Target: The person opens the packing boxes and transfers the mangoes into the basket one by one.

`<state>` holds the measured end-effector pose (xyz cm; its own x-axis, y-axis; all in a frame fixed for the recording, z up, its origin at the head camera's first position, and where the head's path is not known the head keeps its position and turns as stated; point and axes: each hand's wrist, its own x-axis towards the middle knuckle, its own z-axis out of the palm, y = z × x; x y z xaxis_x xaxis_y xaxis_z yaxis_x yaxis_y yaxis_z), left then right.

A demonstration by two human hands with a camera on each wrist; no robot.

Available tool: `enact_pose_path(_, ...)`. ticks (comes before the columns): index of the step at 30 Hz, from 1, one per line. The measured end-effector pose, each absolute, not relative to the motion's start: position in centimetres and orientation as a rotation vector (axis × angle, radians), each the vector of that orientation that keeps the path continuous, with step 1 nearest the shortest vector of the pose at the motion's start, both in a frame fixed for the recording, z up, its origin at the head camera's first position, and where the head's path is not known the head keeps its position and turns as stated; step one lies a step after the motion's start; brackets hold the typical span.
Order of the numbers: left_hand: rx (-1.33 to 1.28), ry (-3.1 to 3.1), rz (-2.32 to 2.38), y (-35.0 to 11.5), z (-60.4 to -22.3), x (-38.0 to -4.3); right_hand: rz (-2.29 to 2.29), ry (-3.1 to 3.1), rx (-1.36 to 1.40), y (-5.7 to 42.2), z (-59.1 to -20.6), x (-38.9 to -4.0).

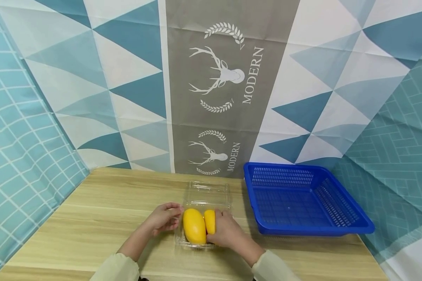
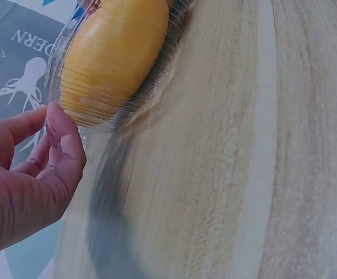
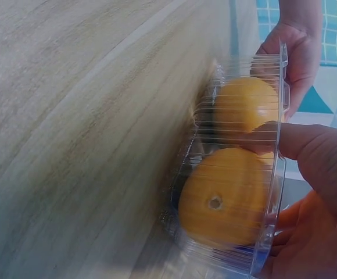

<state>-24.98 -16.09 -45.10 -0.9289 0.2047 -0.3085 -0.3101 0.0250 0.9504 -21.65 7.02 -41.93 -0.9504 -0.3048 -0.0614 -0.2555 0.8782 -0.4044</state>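
Note:
Two yellow mangoes sit side by side in a clear plastic clamshell box (image 1: 181,242), whose lid (image 1: 208,194) lies folded back behind it. My left hand (image 1: 166,217) is at the box's left side; in the left wrist view its thumb and forefinger pinch the rim. Nearest to it is the left mango (image 1: 194,227), which no hand touches. Over the right mango (image 1: 209,221) my right hand (image 1: 229,231) curls, gripping it inside the box. In the right wrist view the thumb reaches between both fruits, and this mango (image 3: 223,200) shows its stem scar through the ribbed wall.
A blue plastic basket (image 1: 256,214) with slotted sides stands on the right of the wooden table (image 1: 119,203). Patterned cloth (image 1: 183,117) hangs behind the table, and tile-print cloth (image 1: 17,128) hangs along its left side.

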Motion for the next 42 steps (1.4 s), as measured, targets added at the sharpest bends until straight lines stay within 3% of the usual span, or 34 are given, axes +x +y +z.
enact_pose_path(24,-0.14,1.954,1.972,-15.8,-44.8,-25.0,-0.908,2.952,-0.441,7.2,-41.6,-21.8)
enact_pose_path(42,-0.142,1.961,1.979,-15.8,-45.0,-25.0,-0.848,3.058,-0.448,7.4,-41.1,-21.9)
